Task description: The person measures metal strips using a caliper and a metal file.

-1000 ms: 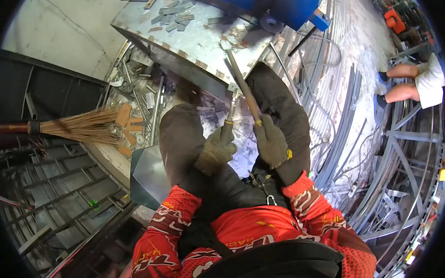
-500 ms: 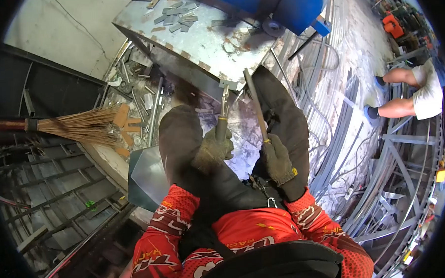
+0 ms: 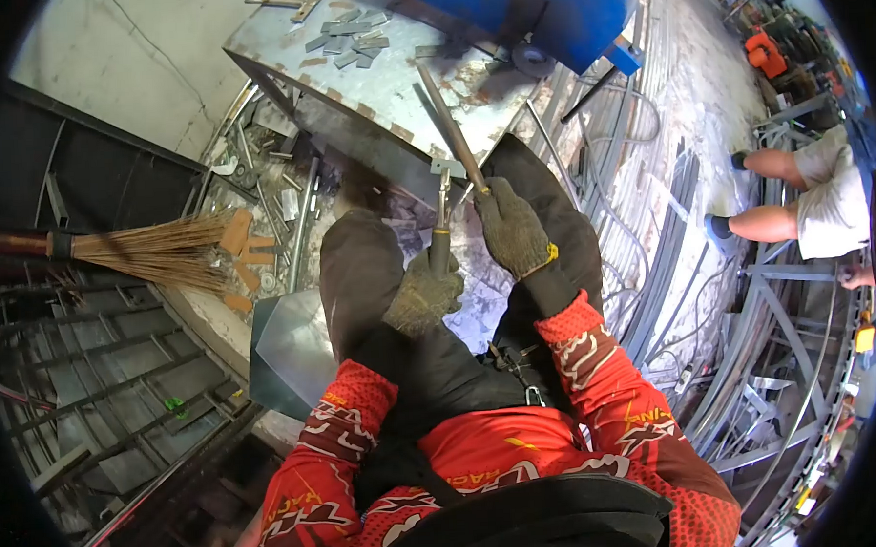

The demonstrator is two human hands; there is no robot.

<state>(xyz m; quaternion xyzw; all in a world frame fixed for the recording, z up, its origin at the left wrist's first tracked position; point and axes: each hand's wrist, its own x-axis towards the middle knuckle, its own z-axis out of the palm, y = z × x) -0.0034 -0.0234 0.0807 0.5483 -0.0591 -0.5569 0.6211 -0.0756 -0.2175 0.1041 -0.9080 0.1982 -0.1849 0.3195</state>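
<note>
My gloved left hand (image 3: 424, 296) is wrapped round the grips of pliers (image 3: 443, 224) that point away from me. In their jaws is a small grey metal plate (image 3: 445, 166), close to the near edge of the metal-topped bench (image 3: 391, 100). My gloved right hand (image 3: 512, 233) grips the handle end of a long, narrow file (image 3: 451, 131). The file slants up and left over the bench, its shaft passing right beside the plate. Both hands are above my lap, between my knees.
Several small cut metal pieces (image 3: 350, 38) lie on the bench near a blue machine (image 3: 573, 18). A stick broom (image 3: 153, 249) and a bent metal sheet (image 3: 290, 353) are at left. Long metal bars (image 3: 666, 244) cover the floor at right, where another person's legs (image 3: 768, 222) show.
My right hand has moved forward and left, pushing the file out over the bench and across beside the plate. My left hand and the pliers have stayed nearly in place.
</note>
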